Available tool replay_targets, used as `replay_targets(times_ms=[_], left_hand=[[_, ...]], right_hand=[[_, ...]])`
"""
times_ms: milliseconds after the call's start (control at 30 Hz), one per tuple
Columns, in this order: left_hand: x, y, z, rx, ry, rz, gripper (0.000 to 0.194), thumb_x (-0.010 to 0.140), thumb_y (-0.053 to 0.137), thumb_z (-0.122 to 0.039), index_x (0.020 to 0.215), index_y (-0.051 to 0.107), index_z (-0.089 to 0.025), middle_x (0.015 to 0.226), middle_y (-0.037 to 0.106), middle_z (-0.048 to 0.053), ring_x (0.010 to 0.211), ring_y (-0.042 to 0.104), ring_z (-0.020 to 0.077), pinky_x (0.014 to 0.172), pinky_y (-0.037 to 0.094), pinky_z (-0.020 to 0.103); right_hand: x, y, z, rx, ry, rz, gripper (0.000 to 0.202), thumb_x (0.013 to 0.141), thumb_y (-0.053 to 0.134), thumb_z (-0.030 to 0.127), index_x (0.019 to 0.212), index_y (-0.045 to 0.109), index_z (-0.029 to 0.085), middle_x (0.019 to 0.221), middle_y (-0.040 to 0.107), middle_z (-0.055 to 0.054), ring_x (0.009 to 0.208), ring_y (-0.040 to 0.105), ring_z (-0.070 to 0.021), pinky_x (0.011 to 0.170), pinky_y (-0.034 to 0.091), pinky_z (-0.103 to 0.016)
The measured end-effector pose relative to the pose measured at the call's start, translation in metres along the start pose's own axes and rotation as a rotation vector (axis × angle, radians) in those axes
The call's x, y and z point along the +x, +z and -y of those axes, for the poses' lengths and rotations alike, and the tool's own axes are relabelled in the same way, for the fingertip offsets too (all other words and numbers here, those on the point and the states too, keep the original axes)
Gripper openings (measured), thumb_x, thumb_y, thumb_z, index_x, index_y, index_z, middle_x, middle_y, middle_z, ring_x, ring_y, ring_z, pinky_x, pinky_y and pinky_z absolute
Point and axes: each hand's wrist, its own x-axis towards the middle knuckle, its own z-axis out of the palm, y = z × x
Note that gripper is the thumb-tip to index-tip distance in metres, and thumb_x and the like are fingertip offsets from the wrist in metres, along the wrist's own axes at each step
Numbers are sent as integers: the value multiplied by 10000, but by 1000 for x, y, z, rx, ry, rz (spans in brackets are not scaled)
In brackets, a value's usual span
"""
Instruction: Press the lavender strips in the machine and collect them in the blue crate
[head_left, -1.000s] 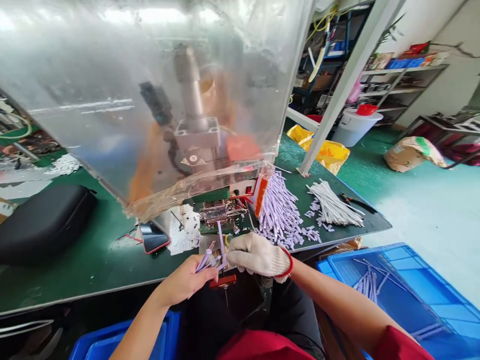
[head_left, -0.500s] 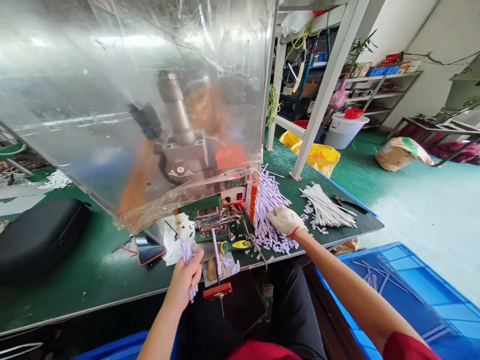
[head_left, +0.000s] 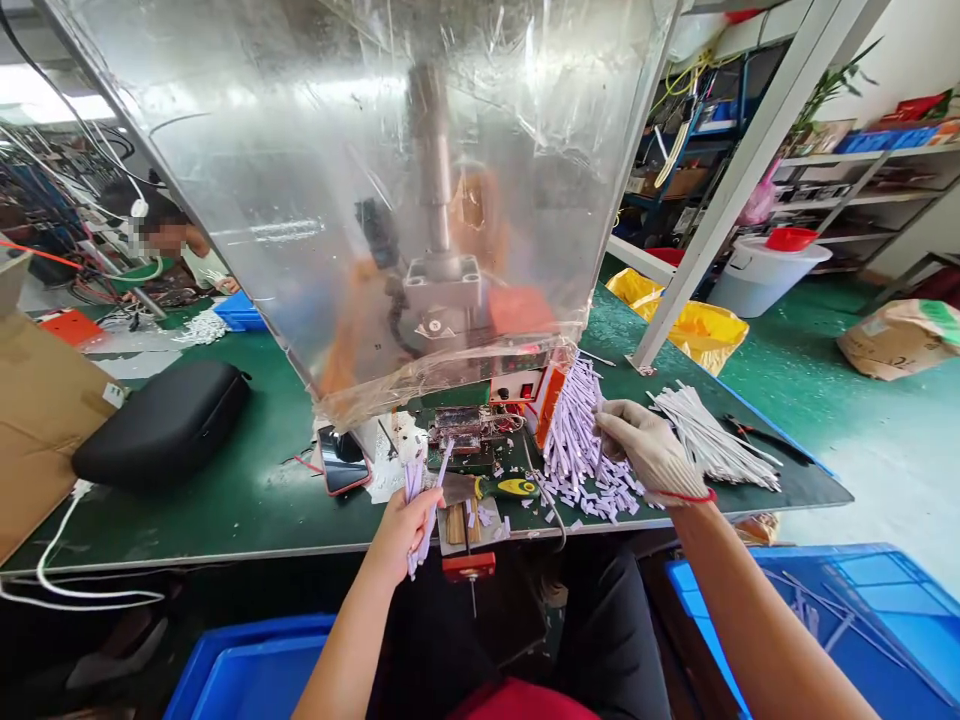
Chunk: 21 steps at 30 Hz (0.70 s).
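My bare left hand (head_left: pixel 403 530) is closed around several thin lilac strips (head_left: pixel 415 480). One of these strips leans apart from the bunch, its upper end close to the small metal fixture (head_left: pixel 457 428) under the machine. On my right hand (head_left: pixel 649 450) is a white knitted glove with a red cuff. Its thumb and fingertips pinch a lilac strip at the right edge of a large heap of lilac strips (head_left: pixel 574 430). Short lilac cut pieces (head_left: pixel 600 497) lie scattered below that heap. A yellow-green handled screwdriver (head_left: pixel 517 488) rests between my hands.
A clear plastic guard (head_left: pixel 315 250) hangs before the press. White strips (head_left: pixel 712 435) and pliers (head_left: pixel 765 437) lie at right. A phone (head_left: pixel 343 462) and black case (head_left: pixel 165 420) are at left. Blue bins (head_left: pixel 262 660) stand below the bench edge. Another person (head_left: pixel 187 250) sits far left.
The view has swung left. My left hand has taken hold of the strip that stood at the fixture. My right hand has drawn back from the heap with a strip between its fingers.
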Motion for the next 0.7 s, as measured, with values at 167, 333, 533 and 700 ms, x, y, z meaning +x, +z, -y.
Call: replay_targets(times_ms=[167,333,533,700], left_hand=[[-19,-16,8,-93,-27,-32,421,705,771,-549,701,596,-166,427,249,-123,358,163,19,350,100,153],[-31,-22,14,-90,-82,-83,448,686,783,-574,725,596,-168,447,309,-107,358,183,13,353,94,148],[-34,-33,22,-104,-78,-78,456,675,791,-583,695,611,-164,424,286,-111,349,162,11,352,89,163],[-31,-35,27,-152,-30,-30,405,730,779,-518,647,633,-149,414,272,-95,347,179,13,376,90,200]], right_hand=[[-55,77,12,290,176,514,382,830,677,546,820,561,182,567,578,25,380,439,-71,351,310,-181],[-53,155,-3,273,268,482,374,825,644,533,750,478,206,501,577,34,322,459,-88,297,318,-179],[-36,184,-23,330,274,427,366,810,627,533,730,428,236,420,514,66,279,447,-111,263,328,-202],[-33,186,-24,369,272,431,339,839,613,520,749,452,236,441,559,51,283,446,-109,262,326,-201]])
